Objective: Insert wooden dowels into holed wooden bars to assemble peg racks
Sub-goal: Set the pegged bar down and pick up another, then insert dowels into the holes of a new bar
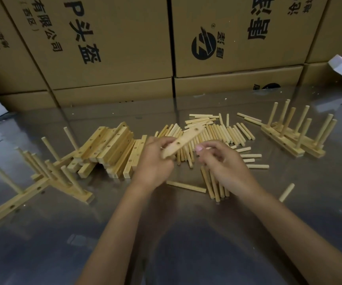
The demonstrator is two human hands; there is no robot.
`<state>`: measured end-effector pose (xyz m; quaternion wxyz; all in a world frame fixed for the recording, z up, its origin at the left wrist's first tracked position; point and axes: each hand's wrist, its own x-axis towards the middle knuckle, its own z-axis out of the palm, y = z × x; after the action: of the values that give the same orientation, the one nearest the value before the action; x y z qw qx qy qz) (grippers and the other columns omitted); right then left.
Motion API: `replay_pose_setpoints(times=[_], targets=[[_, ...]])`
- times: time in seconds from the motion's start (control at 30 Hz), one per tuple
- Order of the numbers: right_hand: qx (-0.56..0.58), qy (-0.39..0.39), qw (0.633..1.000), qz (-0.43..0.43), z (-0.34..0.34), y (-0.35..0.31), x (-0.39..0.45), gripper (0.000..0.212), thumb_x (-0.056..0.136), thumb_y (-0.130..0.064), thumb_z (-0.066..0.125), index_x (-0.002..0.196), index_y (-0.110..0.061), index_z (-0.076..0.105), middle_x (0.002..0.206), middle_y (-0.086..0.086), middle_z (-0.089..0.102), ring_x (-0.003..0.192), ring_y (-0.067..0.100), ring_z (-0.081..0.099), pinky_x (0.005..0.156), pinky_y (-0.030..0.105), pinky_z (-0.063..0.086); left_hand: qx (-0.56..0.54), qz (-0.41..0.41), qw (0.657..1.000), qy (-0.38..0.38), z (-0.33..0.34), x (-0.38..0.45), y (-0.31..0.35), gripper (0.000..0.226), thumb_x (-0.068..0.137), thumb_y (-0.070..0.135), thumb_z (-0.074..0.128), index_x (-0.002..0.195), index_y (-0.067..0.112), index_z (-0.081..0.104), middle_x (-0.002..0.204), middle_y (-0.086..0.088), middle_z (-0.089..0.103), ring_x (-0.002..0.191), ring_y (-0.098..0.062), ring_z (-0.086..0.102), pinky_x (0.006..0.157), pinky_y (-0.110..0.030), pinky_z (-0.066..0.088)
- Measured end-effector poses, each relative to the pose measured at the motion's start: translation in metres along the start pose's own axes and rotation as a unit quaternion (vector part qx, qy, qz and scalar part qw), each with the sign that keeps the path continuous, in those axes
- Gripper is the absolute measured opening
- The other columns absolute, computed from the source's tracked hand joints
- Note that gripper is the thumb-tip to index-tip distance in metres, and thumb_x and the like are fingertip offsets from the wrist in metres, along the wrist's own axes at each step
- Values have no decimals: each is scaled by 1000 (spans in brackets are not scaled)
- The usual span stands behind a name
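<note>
My left hand (155, 161) grips a holed wooden bar (183, 140), blurred and tilted up to the right above the table. My right hand (219, 161) is beside it with fingers curled around several dowels (213, 186) that stick out below the palm. A spread of loose dowels (223, 132) lies behind both hands. A heap of holed bars (112, 151) sits to the left of my left hand.
Finished peg racks stand at the left (42, 177) and at the back right (295, 136). Single dowels lie near my wrists (186, 187) and at the right (287, 192). Cardboard boxes (227, 38) wall off the back of the shiny metal table (42, 243).
</note>
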<state>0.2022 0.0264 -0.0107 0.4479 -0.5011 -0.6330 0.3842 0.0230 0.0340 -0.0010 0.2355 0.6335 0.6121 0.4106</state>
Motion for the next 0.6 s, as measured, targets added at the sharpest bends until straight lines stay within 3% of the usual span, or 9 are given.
replay_pose_setpoints(times=[0.1,0.17,0.23,0.33,0.4,0.47,0.53,0.6], targets=[[130,14,990,54,0,-2,0,21,98,-36,56,100,-16,61,78,-4,72,63,9,61,52,24,44,-4,28,996,-86,8,-5,9,58,82,-10,63,98,45,57,102,8,48,86,-10,52,63,-14,46],[140,7,989,55,-5,0,0,19,101,-28,53,100,-11,61,76,-2,72,65,12,61,52,25,45,-38,10,989,-143,8,-7,11,54,81,-9,66,101,40,55,104,2,56,83,-12,58,61,-21,47],[134,-31,989,45,-7,2,0,18,101,-24,52,102,-10,64,76,0,70,70,14,61,56,26,45,-145,-30,969,-200,8,-10,13,42,83,-3,72,105,28,54,101,-3,68,74,-11,67,58,-23,51],[126,-64,990,12,-7,-1,-3,17,99,-25,57,104,-13,68,81,4,72,75,10,65,64,20,48,-229,-78,943,-227,3,-12,12,28,91,27,72,113,25,54,87,0,76,62,-19,70,53,-29,54],[133,-43,990,-12,-4,-3,-4,16,97,-25,60,104,-14,69,81,4,74,75,10,69,66,15,50,-251,-91,940,-212,1,-11,8,19,94,29,67,110,28,57,73,-1,72,54,-20,64,50,-29,51],[73,-24,996,-52,0,-3,-6,11,95,-26,62,99,-19,69,83,-2,73,81,9,69,72,17,51,-266,-106,939,-188,1,-9,3,19,90,21,66,104,24,54,68,-3,67,50,-20,58,45,-28,47],[-98,-39,987,-123,7,1,-11,8,93,-28,63,98,-24,67,89,-12,68,90,6,60,77,22,47,-275,-115,940,-167,3,-9,1,28,84,15,62,105,19,45,62,-3,66,47,-20,56,42,-28,46],[-322,-70,925,-188,16,10,-18,16,91,-35,60,105,-27,65,103,-14,59,103,8,48,85,29,39,-278,-116,942,-150,2,-7,-2,32,85,11,57,111,17,40,69,-4,72,46,-19,56,40,-28,46]])
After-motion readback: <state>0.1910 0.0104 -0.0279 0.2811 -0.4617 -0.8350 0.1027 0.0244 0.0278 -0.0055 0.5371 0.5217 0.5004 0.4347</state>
